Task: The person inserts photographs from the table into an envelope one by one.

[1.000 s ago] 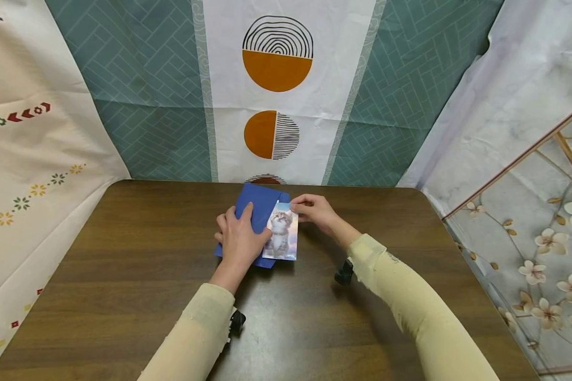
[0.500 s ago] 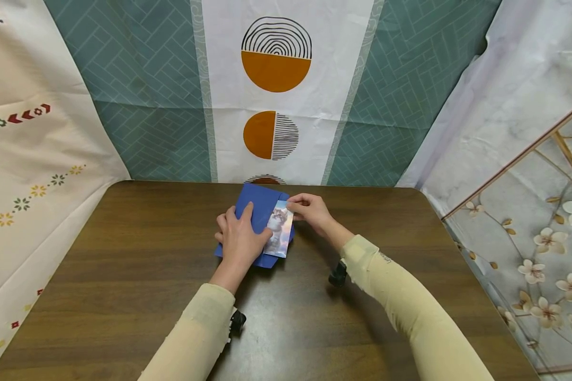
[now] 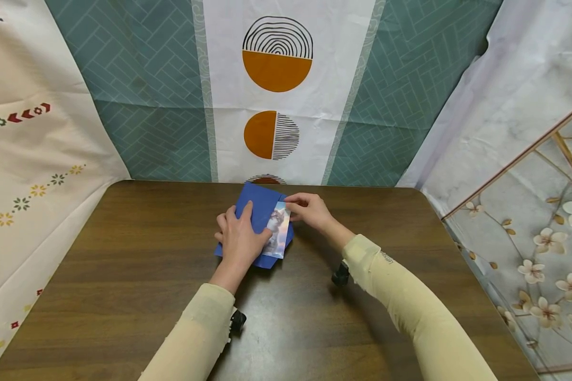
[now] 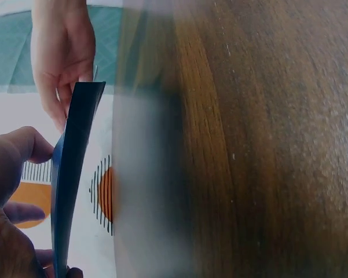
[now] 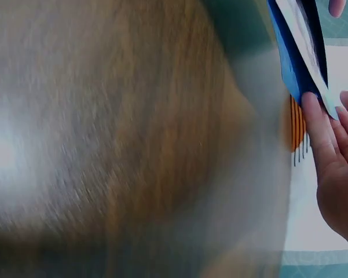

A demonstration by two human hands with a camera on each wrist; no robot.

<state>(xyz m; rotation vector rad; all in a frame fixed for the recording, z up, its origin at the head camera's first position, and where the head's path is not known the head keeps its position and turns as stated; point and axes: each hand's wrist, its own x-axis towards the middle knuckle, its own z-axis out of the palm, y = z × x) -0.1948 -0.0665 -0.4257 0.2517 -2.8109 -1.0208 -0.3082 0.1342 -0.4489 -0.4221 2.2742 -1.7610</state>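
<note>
My left hand [image 3: 240, 238] grips a blue envelope [image 3: 261, 203] above the table, its thumb across the front near the opening; the left wrist view shows the envelope [image 4: 72, 168] nearly edge-on between thumb and fingers. A card with a kitten picture [image 3: 278, 233] sticks out of the envelope's right side, its left part hidden inside. My right hand [image 3: 312, 211] pinches the card's upper right corner. Seen from the right wrist, the card [image 5: 306, 43] lies between the envelope's blue layers, and the right hand's fingers [image 5: 318, 130] touch its end.
A dark brown wooden table [image 3: 148, 275] extends beneath both hands. Patterned cloths hang around it: a teal and white one [image 3: 286, 95] at the back, others at both sides. Each wrist wears a small black camera [image 3: 237, 321].
My right hand has moved left with the card, so less of it shows outside the envelope; it shifts only slightly over the last half second. The left hand stays in place.
</note>
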